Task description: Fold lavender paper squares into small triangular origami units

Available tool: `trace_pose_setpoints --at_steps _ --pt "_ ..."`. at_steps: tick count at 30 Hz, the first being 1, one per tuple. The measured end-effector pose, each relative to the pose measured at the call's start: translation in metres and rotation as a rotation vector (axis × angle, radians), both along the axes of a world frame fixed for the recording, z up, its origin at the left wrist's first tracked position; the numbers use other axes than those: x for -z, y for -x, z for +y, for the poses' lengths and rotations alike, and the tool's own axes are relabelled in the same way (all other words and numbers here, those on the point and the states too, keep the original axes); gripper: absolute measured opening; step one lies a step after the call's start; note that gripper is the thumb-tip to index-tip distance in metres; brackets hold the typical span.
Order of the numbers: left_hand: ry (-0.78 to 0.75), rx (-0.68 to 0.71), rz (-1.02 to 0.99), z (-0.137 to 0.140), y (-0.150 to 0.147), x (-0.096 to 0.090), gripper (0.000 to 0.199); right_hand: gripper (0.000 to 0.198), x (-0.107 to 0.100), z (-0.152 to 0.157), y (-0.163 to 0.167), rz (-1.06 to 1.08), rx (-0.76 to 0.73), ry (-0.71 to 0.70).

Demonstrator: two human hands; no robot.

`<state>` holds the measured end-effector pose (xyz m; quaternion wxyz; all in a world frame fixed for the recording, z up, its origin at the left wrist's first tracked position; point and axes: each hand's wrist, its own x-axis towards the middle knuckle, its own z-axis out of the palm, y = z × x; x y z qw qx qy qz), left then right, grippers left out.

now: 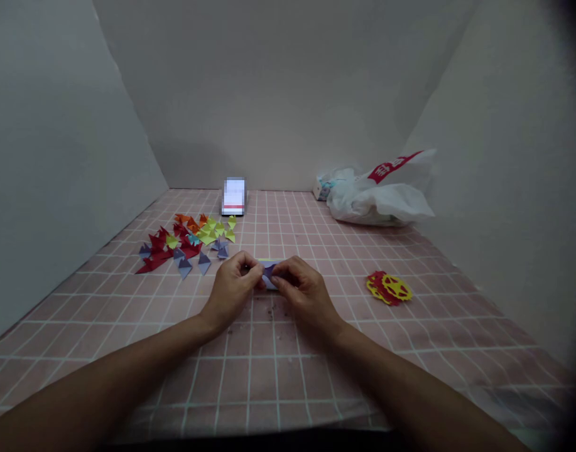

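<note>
Bench (pixel 288 235): pink with white grid lines.
Left hand (pixel 238 280): pinches the left side of a purple paper (pixel 269 271).
Right hand (pixel 303 285): pinches the same paper's right side.
Folded pieces (pixel 206 236): red, orange, yellow-green, purple and blue, clustered left of the left hand.
Phone (pixel 233 196): upright near the back wall (pixel 278 94), lit, its display blurred.
Cutouts (pixel 390 290): red and yellow, overlapping, right of the right hand.
Bag (pixel 379 204): white plastic with red print, at the back right, beside a small box (pixel 321 188).
</note>
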<state>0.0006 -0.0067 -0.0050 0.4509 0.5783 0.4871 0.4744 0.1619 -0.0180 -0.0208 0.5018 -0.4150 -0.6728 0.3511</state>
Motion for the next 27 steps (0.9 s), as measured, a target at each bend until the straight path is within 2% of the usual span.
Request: trace_pose_setpoints --at_steps 4,10,15,19,23,27 --pt "-0.027 0.022 -0.034 -0.002 -0.002 -0.001 0.014 0.013 0.001 0.001 -0.002 -0.063 0.086 0.000" --pt "-0.061 0.014 -0.054 -0.002 -0.003 0.001 0.014 0.010 0.004 0.001 -0.001 0.027 0.096 0.077" --pt "-0.090 -0.002 0.028 -0.003 -0.002 0.000 0.012 0.012 0.008 0.002 0.000 0.108 0.082 0.162" --pt "-0.074 -0.003 0.024 -0.005 -0.003 -0.001 0.012 0.012 0.012 0.004 0.002 0.222 0.050 0.200" --pt "-0.049 0.042 -0.086 -0.008 -0.005 0.001 0.015 0.029 0.010 0.005 0.003 0.402 -0.006 0.286" --pt "-0.114 0.053 -0.042 -0.009 -0.005 0.005 0.016 0.025 0.005 0.005 0.003 0.475 -0.029 0.344"
